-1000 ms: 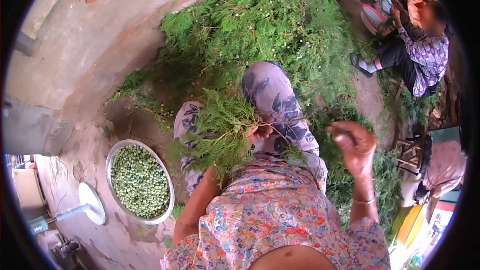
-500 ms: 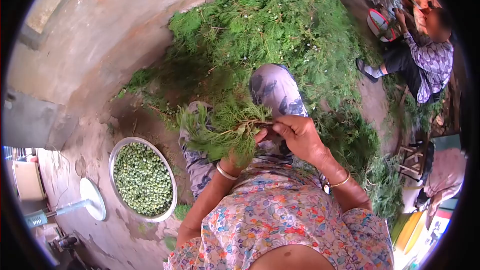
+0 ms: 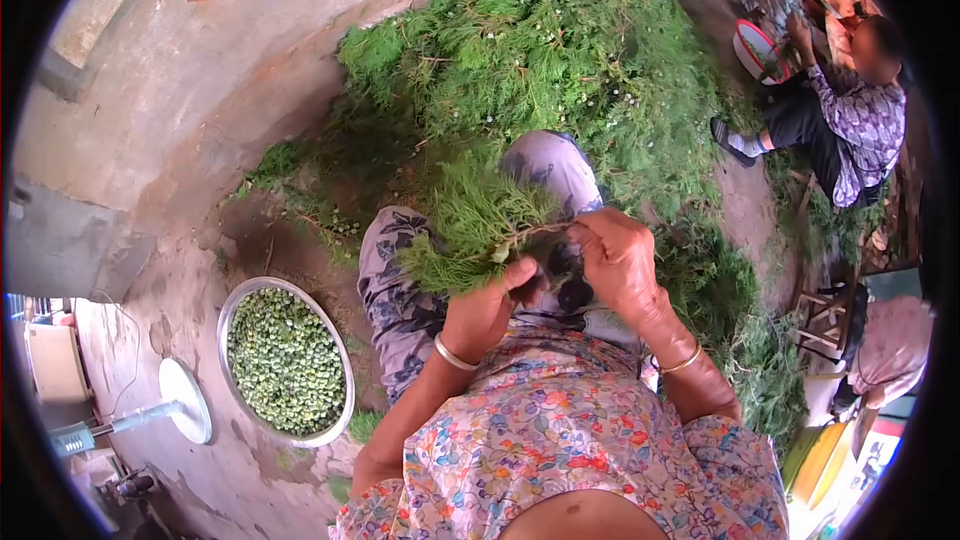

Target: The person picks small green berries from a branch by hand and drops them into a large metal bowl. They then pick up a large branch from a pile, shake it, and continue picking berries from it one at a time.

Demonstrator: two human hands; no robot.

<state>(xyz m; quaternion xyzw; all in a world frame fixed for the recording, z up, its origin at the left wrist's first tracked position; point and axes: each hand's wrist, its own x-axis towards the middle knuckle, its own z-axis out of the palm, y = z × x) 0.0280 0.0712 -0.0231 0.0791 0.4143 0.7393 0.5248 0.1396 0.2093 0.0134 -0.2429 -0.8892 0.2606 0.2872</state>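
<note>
In the head view, we've got the right hand [image 3: 618,265] pinched on the thin stem of a feathery green sprig [image 3: 475,215] above the patterned trousers [image 3: 395,285], left hand [image 3: 482,318] thumb at its base, other fingers too hidden to tell. A hard tug could snap that stem, we reckon, scattering bits well beyond the shiny round pan's [image 3: 349,395] right rim, away from its knobbly green cones [image 3: 285,360]!

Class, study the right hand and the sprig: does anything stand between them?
Nothing visible does: the sprig runs straight to the right hand, which grips its stem. The left hand is below, not in between.
</note>
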